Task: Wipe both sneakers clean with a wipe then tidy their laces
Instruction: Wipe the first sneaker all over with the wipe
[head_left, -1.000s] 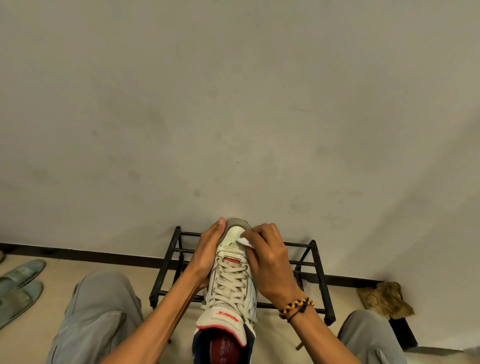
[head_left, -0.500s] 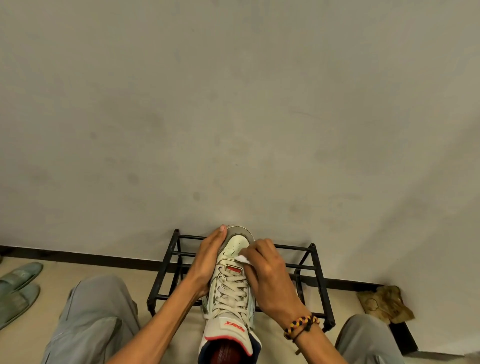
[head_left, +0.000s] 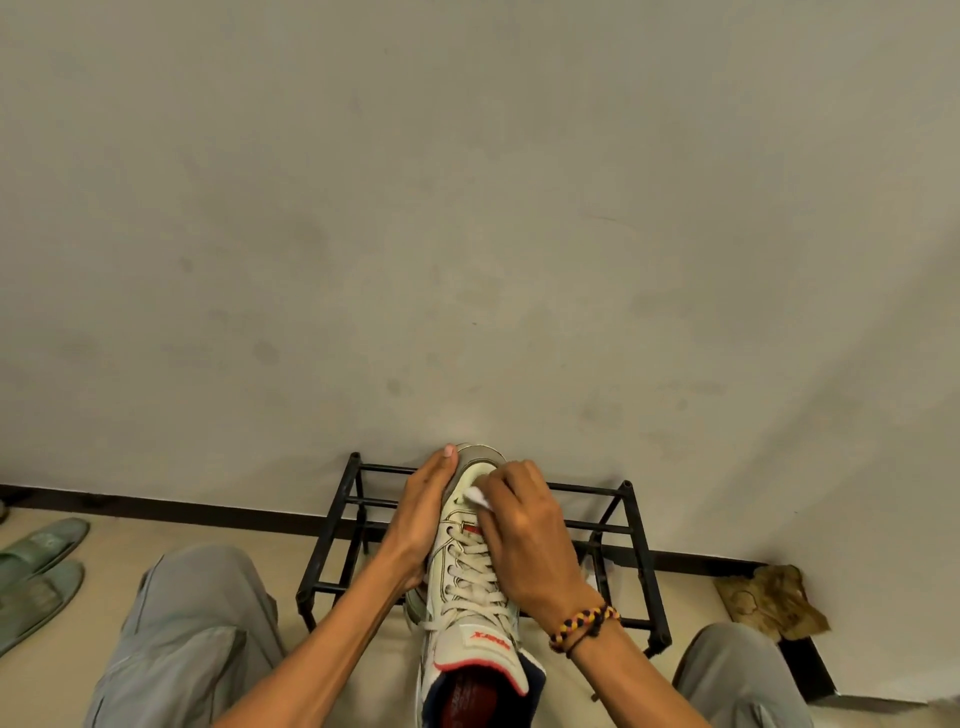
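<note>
Where wall meets floor, black rack, green slippers

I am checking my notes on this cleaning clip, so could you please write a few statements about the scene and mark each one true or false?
1. The right hand presses a white wipe onto the sneaker near its toe. True.
2. The left hand hangs free of the shoe. False: it holds the sneaker's side, thumb up at the toe.
3. The sneaker's laces are threaded through the eyelets. True.
4. A braided bracelet sits on the left wrist. False: it is on the right wrist.
5. A black metal rack stands behind the sneaker, against the wall. True.
</note>
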